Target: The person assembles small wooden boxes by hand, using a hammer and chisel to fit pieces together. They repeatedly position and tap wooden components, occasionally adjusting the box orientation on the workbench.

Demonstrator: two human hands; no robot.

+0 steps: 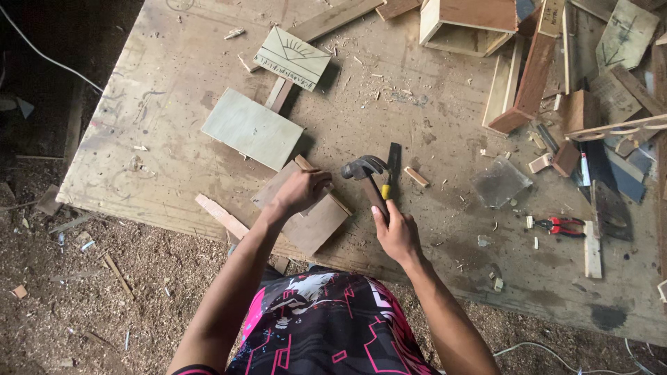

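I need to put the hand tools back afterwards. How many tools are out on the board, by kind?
Hammer, in the right hand: 1
Chisel, beside the hammer: 1
Red pliers: 1
Total: 3
The left hand rests on a wood panel, not a tool.

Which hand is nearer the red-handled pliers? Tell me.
Right. The right hand, gripping the hammer, is on the pliers' side; the left hand rests on a wooden board farther away.
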